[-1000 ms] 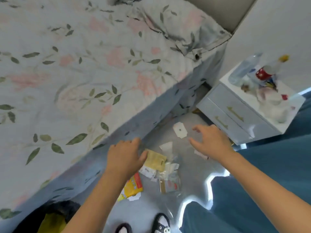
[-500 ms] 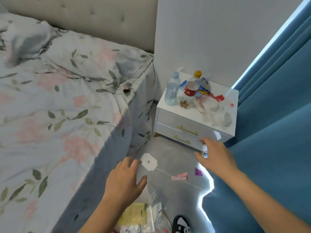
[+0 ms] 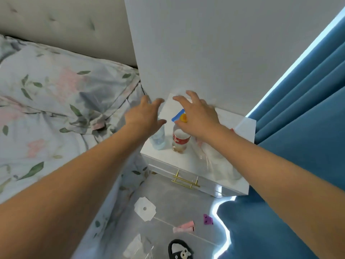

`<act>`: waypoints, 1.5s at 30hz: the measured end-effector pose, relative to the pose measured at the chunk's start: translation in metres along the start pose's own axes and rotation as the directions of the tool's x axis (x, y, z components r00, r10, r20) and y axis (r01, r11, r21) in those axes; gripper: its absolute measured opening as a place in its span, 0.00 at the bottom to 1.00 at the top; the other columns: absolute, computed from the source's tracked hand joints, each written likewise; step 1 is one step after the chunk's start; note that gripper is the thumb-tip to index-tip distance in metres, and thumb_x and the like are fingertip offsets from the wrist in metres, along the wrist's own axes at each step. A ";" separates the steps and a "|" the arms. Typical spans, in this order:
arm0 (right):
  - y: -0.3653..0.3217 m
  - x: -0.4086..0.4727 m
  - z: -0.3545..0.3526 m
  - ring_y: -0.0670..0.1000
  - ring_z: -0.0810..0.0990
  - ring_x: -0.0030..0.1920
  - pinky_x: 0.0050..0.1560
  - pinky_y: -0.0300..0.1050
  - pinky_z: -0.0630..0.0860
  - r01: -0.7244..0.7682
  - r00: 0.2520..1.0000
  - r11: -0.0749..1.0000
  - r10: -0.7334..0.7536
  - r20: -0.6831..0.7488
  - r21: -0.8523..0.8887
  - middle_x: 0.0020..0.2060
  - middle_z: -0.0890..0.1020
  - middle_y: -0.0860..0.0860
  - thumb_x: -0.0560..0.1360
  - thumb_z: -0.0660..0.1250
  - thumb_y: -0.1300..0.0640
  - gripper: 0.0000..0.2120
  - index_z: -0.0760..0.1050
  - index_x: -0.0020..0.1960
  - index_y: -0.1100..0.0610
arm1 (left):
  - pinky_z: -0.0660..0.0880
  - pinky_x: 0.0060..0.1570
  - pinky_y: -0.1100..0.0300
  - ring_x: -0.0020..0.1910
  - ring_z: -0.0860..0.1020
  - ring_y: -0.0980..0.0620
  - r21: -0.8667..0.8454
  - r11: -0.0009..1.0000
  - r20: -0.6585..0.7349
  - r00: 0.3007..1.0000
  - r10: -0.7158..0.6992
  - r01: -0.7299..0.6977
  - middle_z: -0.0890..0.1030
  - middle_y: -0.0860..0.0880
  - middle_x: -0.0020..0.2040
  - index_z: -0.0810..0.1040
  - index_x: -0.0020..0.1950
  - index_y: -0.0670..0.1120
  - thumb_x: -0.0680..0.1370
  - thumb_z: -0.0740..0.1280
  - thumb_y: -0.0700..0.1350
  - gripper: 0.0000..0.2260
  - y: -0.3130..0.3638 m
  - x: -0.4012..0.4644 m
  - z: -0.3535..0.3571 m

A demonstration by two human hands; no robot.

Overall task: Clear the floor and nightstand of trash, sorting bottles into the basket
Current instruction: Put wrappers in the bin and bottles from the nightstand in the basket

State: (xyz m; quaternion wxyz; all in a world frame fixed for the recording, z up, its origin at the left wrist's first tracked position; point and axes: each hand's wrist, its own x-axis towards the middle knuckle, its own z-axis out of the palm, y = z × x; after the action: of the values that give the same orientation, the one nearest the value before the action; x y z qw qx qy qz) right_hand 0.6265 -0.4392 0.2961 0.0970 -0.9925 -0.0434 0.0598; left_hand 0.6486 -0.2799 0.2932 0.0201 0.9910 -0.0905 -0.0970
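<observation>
2 bottles point(image 3: 180, 141) on white nightstand point(image 3: 188, 163)

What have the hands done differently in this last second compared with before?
Both hands rose from the floor litter to the nightstand. The left hand now spreads over the clear bottle; the right hand hovers over the red-labelled bottle. Neither holds anything yet. The white paper and pink scrap on the floor stayed put.
</observation>
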 end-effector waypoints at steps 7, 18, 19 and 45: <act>0.008 0.003 0.038 0.58 0.77 0.46 0.43 0.49 0.72 0.091 0.994 0.985 -0.099 0.051 0.145 0.51 0.73 0.54 0.76 0.63 0.49 0.09 0.68 0.45 0.54 | 0.73 0.52 0.51 0.54 0.75 0.40 -0.212 0.977 0.060 0.998 0.022 -0.009 0.71 0.40 0.59 0.69 0.63 0.41 0.76 0.68 0.50 0.21 -0.022 0.001 0.035; -0.106 -0.042 -0.017 0.52 0.74 0.42 0.39 0.41 0.66 0.324 0.946 0.930 -0.325 -0.025 0.174 0.42 0.76 0.50 0.72 0.69 0.46 0.11 0.75 0.45 0.53 | 0.67 0.41 0.62 0.43 0.71 0.50 -0.475 0.858 -0.085 0.960 -0.266 0.196 0.68 0.51 0.50 0.72 0.54 0.47 0.73 0.72 0.49 0.15 -0.156 -0.176 0.033; -0.124 -0.053 -0.019 0.51 0.74 0.42 0.37 0.40 0.65 0.353 0.934 0.916 -0.358 -0.009 0.193 0.41 0.76 0.49 0.71 0.70 0.46 0.10 0.75 0.43 0.52 | 0.67 0.40 0.62 0.43 0.72 0.50 -0.486 0.840 -0.071 0.947 -0.312 0.241 0.69 0.51 0.50 0.72 0.53 0.48 0.73 0.72 0.49 0.14 -0.174 -0.208 0.035; -0.737 -0.775 0.231 0.52 0.73 0.37 0.34 0.44 0.65 0.900 -0.169 0.043 -0.884 0.437 0.434 0.34 0.73 0.45 0.74 0.68 0.55 0.10 0.67 0.50 0.50 | 0.61 0.41 0.65 0.44 0.69 0.55 -0.697 -0.462 0.233 -0.437 -0.869 0.549 0.75 0.48 0.50 0.72 0.46 0.50 0.69 0.73 0.43 0.11 -0.215 -1.196 0.230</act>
State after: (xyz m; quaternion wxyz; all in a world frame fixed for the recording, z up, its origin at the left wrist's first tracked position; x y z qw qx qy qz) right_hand -0.2249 0.2484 0.3021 0.0772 -0.5915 -0.7469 0.2937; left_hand -0.5127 0.1451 0.2814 0.2475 0.5305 0.7896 0.1839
